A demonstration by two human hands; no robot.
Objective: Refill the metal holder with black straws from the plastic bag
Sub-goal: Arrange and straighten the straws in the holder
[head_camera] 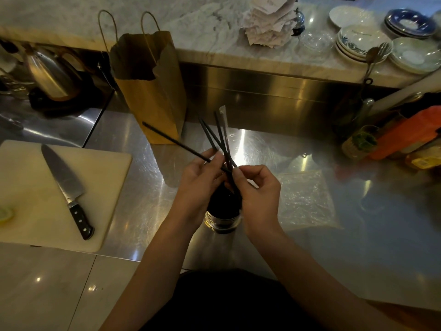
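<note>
Pinching fanned thin black plastic straws (222,137) in curled fingers of left hand (200,177) and right hand (257,194), directly over the round metal holder (223,220). Standing mid-scene on the steel counter (310,259), just left of the flat clear crinkled plastic bag (307,199).

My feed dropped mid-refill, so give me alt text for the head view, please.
Left hand and right hand pinch a few splayed black straws over the metal holder standing on a steel counter. The plastic bag lies flat to its right; a knife rests on a cutting board at left, a brown paper bag stands behind.
</note>
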